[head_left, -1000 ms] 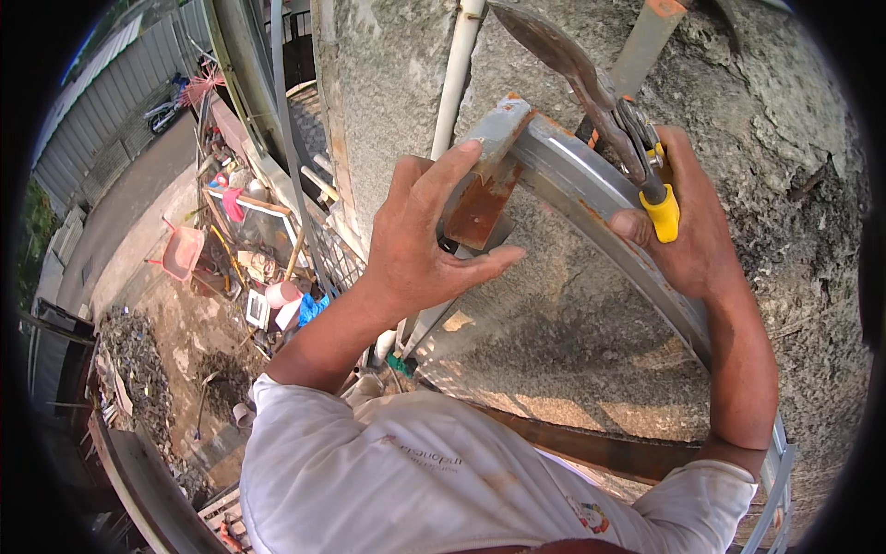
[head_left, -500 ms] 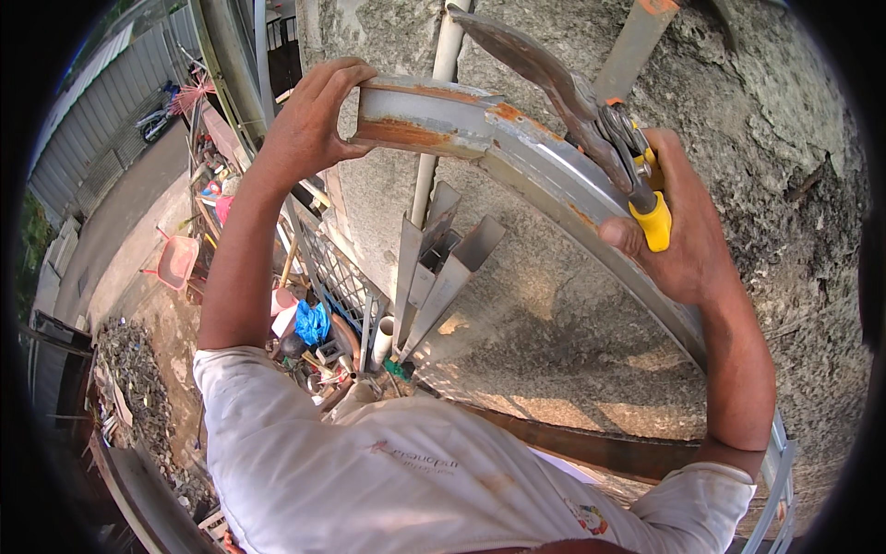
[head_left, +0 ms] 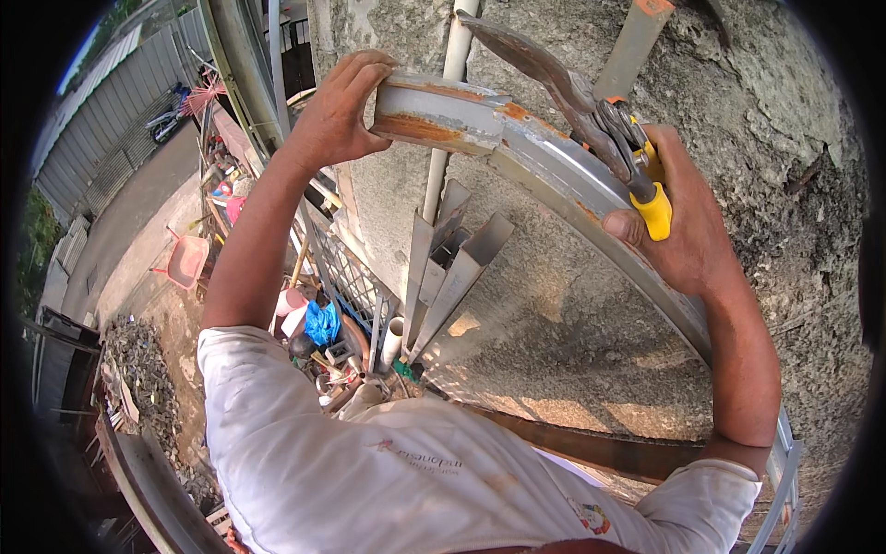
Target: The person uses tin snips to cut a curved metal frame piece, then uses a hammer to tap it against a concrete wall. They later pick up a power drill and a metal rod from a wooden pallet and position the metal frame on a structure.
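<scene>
A grey metal channel (head_left: 544,152) with rust patches runs in a bend from upper centre down to the right, in front of the rough wall. My left hand (head_left: 340,111) grips its upper left end, fingers over the top and thumb beneath. My right hand (head_left: 688,217) is closed at a yellow-handled hand tool that looks like snips (head_left: 653,214), its thumb against the channel's edge. A long brown, curved metal piece (head_left: 544,69) reaches up and left from the tool; how they join is unclear. Most of my right fingers are hidden.
Several upright metal channels (head_left: 461,277) stand by the weathered wall (head_left: 572,305), near a white pipe (head_left: 438,175). Down to the left lie a blue plastic bag (head_left: 322,323), rubble (head_left: 138,388) and a pinkish wheelbarrow (head_left: 187,261). A rusty beam (head_left: 591,445) crosses below.
The whole view has shifted slightly, with most things a little farther right in the picture. Both hands keep their holds, and the channel has barely moved against the wall.
</scene>
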`<action>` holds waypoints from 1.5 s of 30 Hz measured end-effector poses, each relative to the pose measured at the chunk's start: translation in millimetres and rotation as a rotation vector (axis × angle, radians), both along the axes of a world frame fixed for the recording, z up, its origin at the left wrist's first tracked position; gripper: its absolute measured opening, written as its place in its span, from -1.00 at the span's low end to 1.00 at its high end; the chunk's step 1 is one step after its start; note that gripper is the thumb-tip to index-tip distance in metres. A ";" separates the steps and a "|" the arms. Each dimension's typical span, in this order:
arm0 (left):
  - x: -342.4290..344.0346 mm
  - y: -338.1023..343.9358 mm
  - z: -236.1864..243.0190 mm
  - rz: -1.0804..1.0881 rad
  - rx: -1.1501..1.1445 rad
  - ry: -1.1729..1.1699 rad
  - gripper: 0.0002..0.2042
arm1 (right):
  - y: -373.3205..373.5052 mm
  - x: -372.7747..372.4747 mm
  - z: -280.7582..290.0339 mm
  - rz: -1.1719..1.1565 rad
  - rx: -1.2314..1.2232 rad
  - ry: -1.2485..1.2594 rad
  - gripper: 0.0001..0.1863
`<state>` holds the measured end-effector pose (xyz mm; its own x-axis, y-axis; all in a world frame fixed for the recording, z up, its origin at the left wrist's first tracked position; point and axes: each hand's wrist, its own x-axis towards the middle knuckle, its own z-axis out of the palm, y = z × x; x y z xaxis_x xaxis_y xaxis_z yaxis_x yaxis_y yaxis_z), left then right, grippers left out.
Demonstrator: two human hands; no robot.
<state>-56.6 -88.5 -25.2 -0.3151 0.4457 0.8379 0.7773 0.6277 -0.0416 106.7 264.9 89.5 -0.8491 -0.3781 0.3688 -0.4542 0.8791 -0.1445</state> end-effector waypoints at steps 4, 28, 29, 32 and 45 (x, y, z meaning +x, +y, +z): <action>92.1 22.2 0.1 0.024 0.035 0.078 -0.20 | 0.3 -1.4 -3.1 0.037 0.015 0.048 -0.04; -24.7 2.5 -21.5 0.107 0.117 0.000 -0.09 | -1.2 0.1 2.0 0.027 -0.029 -0.029 -0.03; -39.4 10.1 -24.9 0.107 0.125 0.002 -0.09 | -2.4 0.7 3.1 0.020 -0.036 -0.046 -0.04; -57.6 25.9 -36.0 0.067 0.160 -0.057 -0.11 | -4.5 2.7 3.9 -0.001 -0.032 -0.052 -0.05; 74.0 24.8 -52.2 0.274 0.256 -0.070 -0.26 | -1.5 2.0 3.1 0.086 0.002 0.016 -0.16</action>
<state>17.4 -63.7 -77.5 -0.4538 0.1161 0.8835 0.5745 0.7960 0.1905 108.7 263.4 92.6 -0.8072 -0.4504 0.3816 -0.5306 0.8369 -0.1346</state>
